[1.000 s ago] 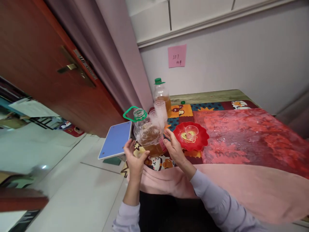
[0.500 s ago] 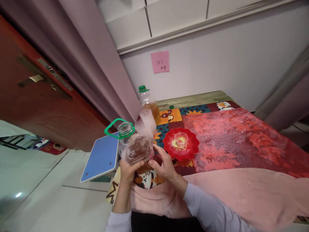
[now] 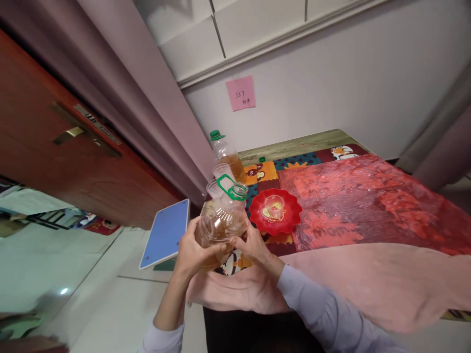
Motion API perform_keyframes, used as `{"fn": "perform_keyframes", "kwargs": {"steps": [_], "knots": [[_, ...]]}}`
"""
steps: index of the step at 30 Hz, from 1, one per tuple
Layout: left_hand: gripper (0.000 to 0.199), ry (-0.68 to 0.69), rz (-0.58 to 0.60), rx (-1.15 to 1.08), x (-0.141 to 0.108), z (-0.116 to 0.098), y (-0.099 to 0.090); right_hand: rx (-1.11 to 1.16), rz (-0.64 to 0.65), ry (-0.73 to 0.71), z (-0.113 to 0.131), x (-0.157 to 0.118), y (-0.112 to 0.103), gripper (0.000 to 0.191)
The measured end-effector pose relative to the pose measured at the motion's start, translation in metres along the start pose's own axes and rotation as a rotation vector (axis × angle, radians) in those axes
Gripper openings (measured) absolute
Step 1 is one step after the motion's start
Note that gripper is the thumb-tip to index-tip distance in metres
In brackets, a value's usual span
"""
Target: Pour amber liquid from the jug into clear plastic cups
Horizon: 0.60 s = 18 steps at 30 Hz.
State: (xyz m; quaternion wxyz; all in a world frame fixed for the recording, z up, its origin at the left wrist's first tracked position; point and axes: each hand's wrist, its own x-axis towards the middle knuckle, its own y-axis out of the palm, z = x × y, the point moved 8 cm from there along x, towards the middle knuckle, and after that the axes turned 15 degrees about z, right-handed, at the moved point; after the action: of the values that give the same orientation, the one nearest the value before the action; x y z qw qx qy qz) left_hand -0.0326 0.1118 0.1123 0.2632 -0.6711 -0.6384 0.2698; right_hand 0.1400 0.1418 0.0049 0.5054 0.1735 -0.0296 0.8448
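Observation:
A clear plastic jug (image 3: 222, 225) of amber liquid is between my two hands, uncapped, with a green ring handle at its neck. It tilts to the right, its mouth pointing up towards the red scalloped plate. My left hand (image 3: 192, 250) wraps the jug's left side, thumb across the front. On the other side my right hand (image 3: 253, 245) grips it, thumb also in front. A small clear cup (image 3: 274, 206) stands on the red plate (image 3: 255, 220), apart from the jug. Stacked clear cups (image 3: 215, 188) are partly hidden behind the jug's neck.
A second, capped jug (image 3: 232, 164) stands at the back by the wall. Near it lies a small green cap (image 3: 262, 159). Red patterned plastic (image 3: 338, 206) covers the table's right side, and a pink cloth (image 3: 349, 279) hangs over the front edge. A blue board (image 3: 165, 233) sits at the left.
The jug has swung from leaning left to leaning right, so its mouth is now nearer the red plate. Both hands have kept their hold and turned with it.

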Motion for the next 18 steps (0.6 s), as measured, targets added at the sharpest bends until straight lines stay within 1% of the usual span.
{"fn": "perform_keyframes", "kwargs": {"steps": [3, 9, 11, 15, 18], "knots": [[0.095, -0.007, 0.017, 0.047, -0.001, -0.002, 0.001, 0.076, -0.015, -0.008, -0.004, -0.001, 0.002, 0.075], [0.098, -0.048, 0.026, 0.164, 0.003, -0.015, -0.003, 0.239, 0.008, -0.044, 0.002, 0.002, 0.007, 0.076], [0.096, -0.056, 0.045, 0.197, 0.006, -0.017, -0.003, 0.299, 0.016, -0.026, 0.000, 0.002, 0.008, 0.077], [0.093, -0.060, 0.090, 0.216, 0.012, -0.016, 0.003, 0.391, -0.007, 0.049, -0.013, 0.002, 0.009, 0.085], [0.092, -0.067, 0.092, 0.223, 0.015, -0.015, 0.006, 0.417, -0.034, 0.098, -0.021, 0.001, 0.008, 0.083]]}}
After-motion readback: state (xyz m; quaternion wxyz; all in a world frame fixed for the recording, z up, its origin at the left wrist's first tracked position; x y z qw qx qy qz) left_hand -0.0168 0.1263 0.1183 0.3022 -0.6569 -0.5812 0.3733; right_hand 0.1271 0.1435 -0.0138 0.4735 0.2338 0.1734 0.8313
